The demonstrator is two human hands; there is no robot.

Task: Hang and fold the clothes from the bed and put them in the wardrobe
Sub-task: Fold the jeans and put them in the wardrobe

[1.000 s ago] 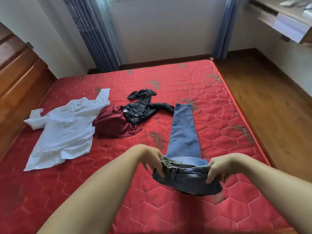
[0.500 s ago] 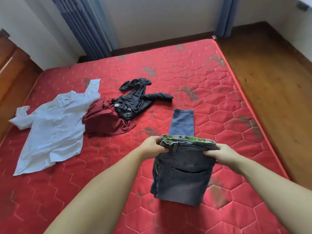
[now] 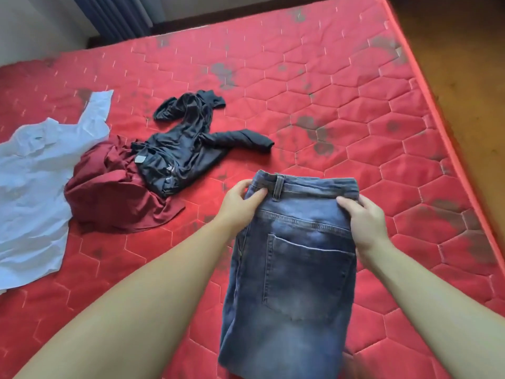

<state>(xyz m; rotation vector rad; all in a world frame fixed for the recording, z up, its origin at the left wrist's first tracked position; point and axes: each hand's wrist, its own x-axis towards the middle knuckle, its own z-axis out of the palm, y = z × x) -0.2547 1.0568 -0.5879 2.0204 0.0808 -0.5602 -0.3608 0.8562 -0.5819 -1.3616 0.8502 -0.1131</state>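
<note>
Folded blue jeans (image 3: pixel 295 274) lie on the red mattress (image 3: pixel 341 110) in front of me, back pocket up and waistband away from me. My left hand (image 3: pixel 240 203) pinches the waistband's left corner. My right hand (image 3: pixel 364 222) grips the right side just below the waistband. A black garment (image 3: pixel 185 149) lies crumpled in the middle of the bed, partly on a dark red garment (image 3: pixel 114 192). A white shirt (image 3: pixel 35 181) is spread at the left edge of the view.
Wooden floor (image 3: pixel 470 64) runs along the mattress's right edge. A blue curtain (image 3: pixel 114 15) and a white wall stand beyond the head of the bed.
The jeans' waist end has been carried forward over the leg, which is now hidden under the fold. Both hands kept hold of the waistband. My view tilted further down.
</note>
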